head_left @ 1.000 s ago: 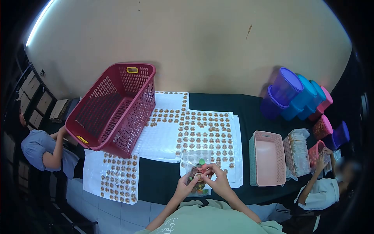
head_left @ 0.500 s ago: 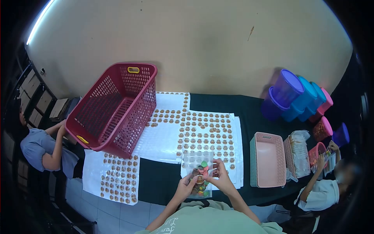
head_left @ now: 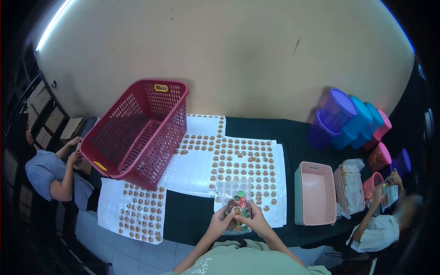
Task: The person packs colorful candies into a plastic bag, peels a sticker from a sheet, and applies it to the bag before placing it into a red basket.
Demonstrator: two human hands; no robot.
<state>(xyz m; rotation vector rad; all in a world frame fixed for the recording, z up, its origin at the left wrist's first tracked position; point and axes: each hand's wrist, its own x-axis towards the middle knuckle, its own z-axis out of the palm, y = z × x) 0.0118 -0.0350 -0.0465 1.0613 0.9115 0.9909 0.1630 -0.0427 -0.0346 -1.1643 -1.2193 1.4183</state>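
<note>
A clear plastic pouch (head_left: 233, 187) with colourful pieces inside is held upright in front of my body. My left hand (head_left: 222, 223) grips its left side, and my right hand (head_left: 255, 222) grips its right side. Both thumbs press near a round brown sticker (head_left: 238, 211) on the pouch's front. Green, red and brown contents show through the plastic; their kind I cannot make out. Just behind the pouch lie white sticker sheets (head_left: 243, 167) with rows of the same round brown stickers.
A maroon laundry basket (head_left: 158, 158) stands at left, beside another sticker sheet (head_left: 110, 201). A pink basket (head_left: 316, 192), a basket of clear packets (head_left: 352, 188) and purple tubs (head_left: 337, 112) stand at right. One person (head_left: 59, 178) is at the left, another (head_left: 376, 233) at the right.
My right hand has come down and inward along the pouch, its fingers now behind it and its thumb beside the sticker. The view has tilted slightly upward.
</note>
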